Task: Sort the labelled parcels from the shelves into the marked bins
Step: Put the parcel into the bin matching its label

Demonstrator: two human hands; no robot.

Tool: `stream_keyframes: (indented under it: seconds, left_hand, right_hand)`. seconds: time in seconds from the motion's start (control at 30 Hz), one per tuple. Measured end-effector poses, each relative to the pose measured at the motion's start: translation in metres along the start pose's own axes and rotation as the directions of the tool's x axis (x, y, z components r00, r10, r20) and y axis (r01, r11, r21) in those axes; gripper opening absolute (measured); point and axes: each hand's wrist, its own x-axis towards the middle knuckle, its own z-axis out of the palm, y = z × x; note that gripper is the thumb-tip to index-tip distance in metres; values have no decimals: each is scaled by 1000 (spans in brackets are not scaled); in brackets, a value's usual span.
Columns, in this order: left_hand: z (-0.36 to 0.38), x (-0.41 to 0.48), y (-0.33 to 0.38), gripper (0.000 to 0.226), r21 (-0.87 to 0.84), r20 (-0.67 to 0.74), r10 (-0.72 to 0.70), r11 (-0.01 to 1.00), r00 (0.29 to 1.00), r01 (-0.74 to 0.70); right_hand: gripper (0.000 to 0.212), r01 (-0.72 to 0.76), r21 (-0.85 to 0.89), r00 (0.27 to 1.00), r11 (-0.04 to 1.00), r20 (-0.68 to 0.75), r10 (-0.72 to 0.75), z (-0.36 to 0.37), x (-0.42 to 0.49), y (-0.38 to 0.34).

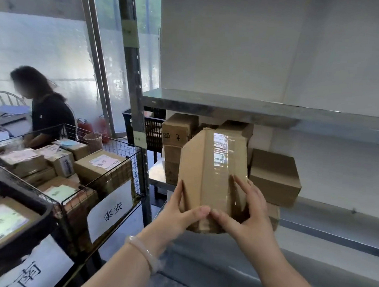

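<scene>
A cardboard parcel [213,174] is held in the centre of the frame, clear of the shelf and in front of the lower shelf opening, with its top end tilted slightly left and a strip of glossy clear tape running along its facing side. It is gripped at its lower end by both hands: the left hand [179,216] is wrapped round the lower left edge with the thumb laid across the front, and the right hand [244,214] is curled round the lower right corner, its thumb nearly meeting the other thumb and one finger stretched up the taped face. A pale bracelet [145,254] is worn on the left wrist. Behind the parcel, more brown boxes are stacked under the grey metal shelf board [231,108], among them a box with handwriting [178,129] and a plain box [273,176] at centre right. At lower left, a wire bin [135,159] marked with a white sign [110,207] is filled with labelled parcels, just beside a black bin [23,201]. A seated person [49,113] is seen at centre left.
</scene>
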Motion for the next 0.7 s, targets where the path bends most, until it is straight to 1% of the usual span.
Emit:
stream_keyframes:
  seconds: [0.07,0.1,0.13,0.17,0.2,0.23,0.27,0.3,0.33,0.37,0.4,0.43,0.5,0.53,0.57,0.63,0.7]
  left_hand:
    - [-21,-14,-6,123,-189,-39,-13,982,999,6]
    - [-31,-20,-10,115,-271,-51,-31,962,998,16]
    - [-39,-27,-13,109,-344,-57,-42,939,997,20]
    - [-47,-33,-17,103,-419,-59,-53,908,997,24]
    - [-54,-38,-20,93,-495,-59,-68,869,996,30]
    - [-60,-43,-23,79,-559,-63,-75,829,995,27]
    - [-65,-48,-24,65,-597,-79,-84,802,993,20]
    - [-71,-51,-25,55,-610,-111,-87,793,990,1]
    - [-77,-55,-24,51,-591,-168,-83,806,982,-33]
    - [-86,-57,-24,47,-549,-246,-67,832,967,-82]
    - [-96,-61,-23,41,-477,-327,-40,869,944,-128]
    - [-105,-64,-23,37,-379,-394,2,911,919,-164]
    - [-118,-72,-23,42,-162,-474,66,974,878,-160]
    - [-123,-75,-23,45,-92,-486,93,983,869,-157]
    - [-127,-78,-24,53,-73,-478,114,983,871,-169]
    - [-132,-87,-23,72,-93,-445,128,978,886,-188]
    - [-139,-95,-22,99,-59,-463,138,981,876,-185]
  right_hand:
    - [64,-38,214,999,976,26,33,11,5,-6]
    - [54,-66,320,998,945,12,65,16,9,-7]
    - [46,-98,383,994,918,-4,108,22,14,-5]
    - [45,-144,411,988,900,17,150,29,19,-5]
    - [52,-202,422,979,884,88,182,38,23,-6]
    - [61,-270,429,960,862,191,205,48,24,-6]
    - [66,-321,432,935,843,287,209,60,25,-6]
    - [65,-342,437,920,832,337,201,71,25,-7]
    - [64,-336,445,921,830,339,191,80,26,-9]
    - [64,-318,452,931,833,315,184,88,26,-11]
    - [66,-280,430,947,858,272,173,96,28,-13]
    - [69,-227,356,962,906,226,152,103,30,-13]
    - [72,-105,130,982,986,168,82,117,34,-17]
    - [74,-42,48,988,998,151,34,124,33,-20]
    - [76,1,-1,990,1000,142,-1,132,32,-24]
    - [78,46,-45,989,998,142,-39,148,28,-34]
    - [79,74,-59,983,996,175,-62,161,24,-40]
